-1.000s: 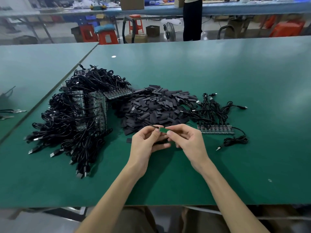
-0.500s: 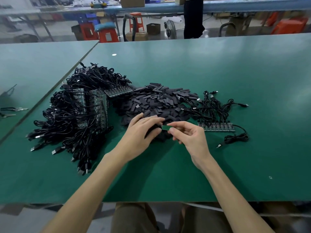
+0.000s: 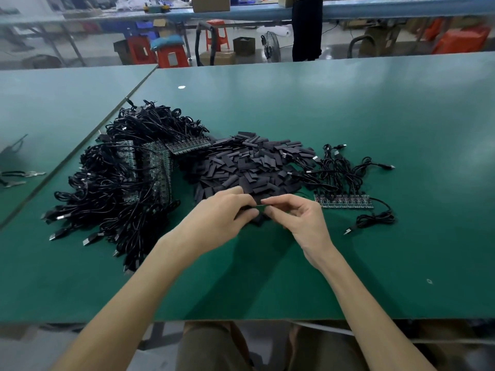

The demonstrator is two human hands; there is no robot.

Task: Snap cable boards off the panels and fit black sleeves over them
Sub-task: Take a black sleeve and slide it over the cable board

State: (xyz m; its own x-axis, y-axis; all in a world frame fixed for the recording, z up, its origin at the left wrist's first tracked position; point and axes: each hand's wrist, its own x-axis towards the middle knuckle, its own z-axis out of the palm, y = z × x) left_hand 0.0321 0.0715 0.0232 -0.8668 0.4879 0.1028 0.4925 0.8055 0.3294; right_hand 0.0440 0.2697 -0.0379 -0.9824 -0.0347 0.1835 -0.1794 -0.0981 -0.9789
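Observation:
My right hand (image 3: 300, 218) pinches a small green cable board (image 3: 261, 207) by its right end, just above the table. My left hand (image 3: 222, 218) is closed on a black sleeve (image 3: 245, 209) at the board's left end; my fingers hide most of the sleeve. Right behind my hands lies a pile of black sleeves (image 3: 249, 164). A big heap of cable panels (image 3: 134, 178) with tangled black cables fills the left. On the right a partly emptied panel (image 3: 344, 202) lies flat, with loose finished cables (image 3: 340, 170) behind it.
A coiled cable with a USB plug (image 3: 375, 219) lies right of my right hand. Pliers (image 3: 18, 178) rest on the neighbouring table, beyond the seam (image 3: 80, 153). A person (image 3: 306, 28) stands past the far edge, near stools and boxes.
My left hand left the board, reached onto the sleeve pile, and has come back to the board's left end with a sleeve. My right hand kept hold of the board.

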